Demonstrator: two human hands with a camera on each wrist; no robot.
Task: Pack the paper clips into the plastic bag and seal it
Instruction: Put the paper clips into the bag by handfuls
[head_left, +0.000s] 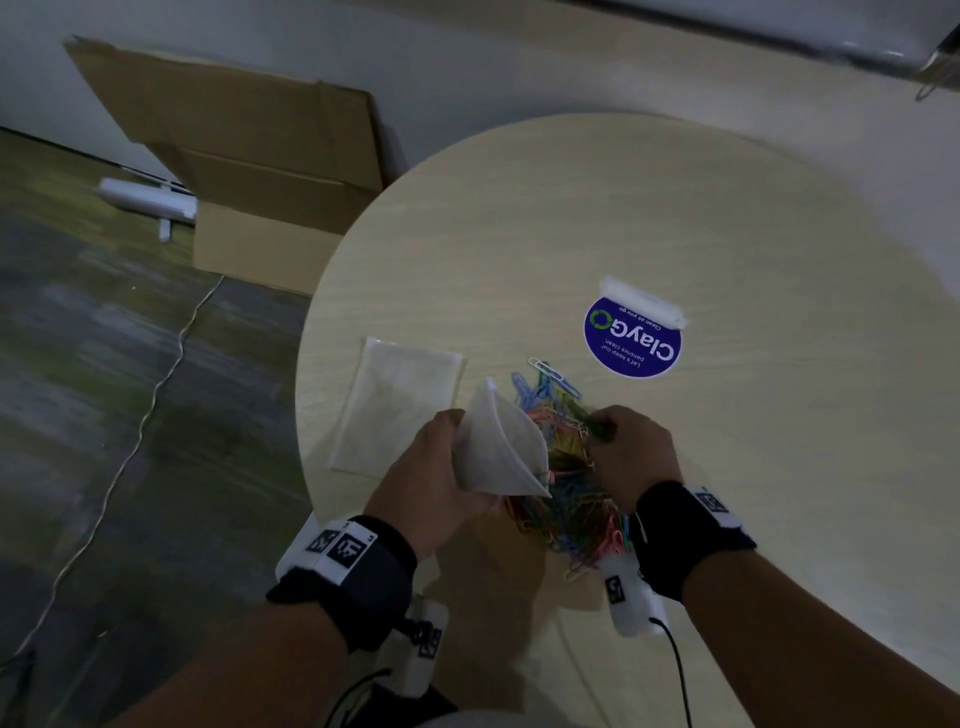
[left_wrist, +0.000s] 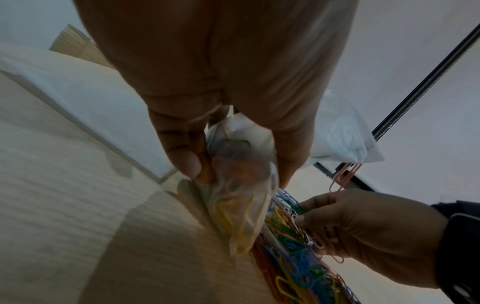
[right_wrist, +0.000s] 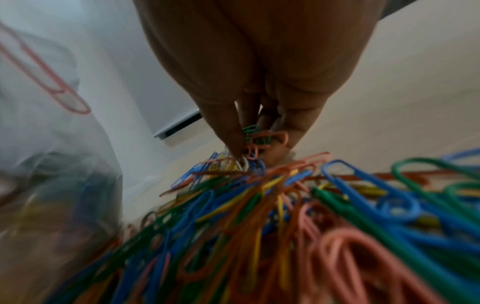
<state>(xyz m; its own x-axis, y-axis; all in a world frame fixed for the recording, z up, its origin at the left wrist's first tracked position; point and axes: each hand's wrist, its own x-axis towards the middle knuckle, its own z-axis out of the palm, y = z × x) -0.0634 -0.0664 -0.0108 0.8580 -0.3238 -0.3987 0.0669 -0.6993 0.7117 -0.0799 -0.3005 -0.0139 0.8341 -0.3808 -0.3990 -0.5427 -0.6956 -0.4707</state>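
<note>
While your left hand (head_left: 436, 467) grips the limp plastic bag (head_left: 501, 447) open above the bench (head_left: 727, 467), your right hand (head_left: 631, 447) pinches light, tangling paper clips (head_left: 571, 499) from the pile; take small bunches; hold the bag's rim.

A clear plastic bag (head_left: 501, 447) stands tilted at lower centre of the head view, mouth spread open, a few clips inside. Just right of it a heap of multicoloured paper clips (head_left: 566, 478) sprawls across the counter (head_left: 727, 234).
</note>
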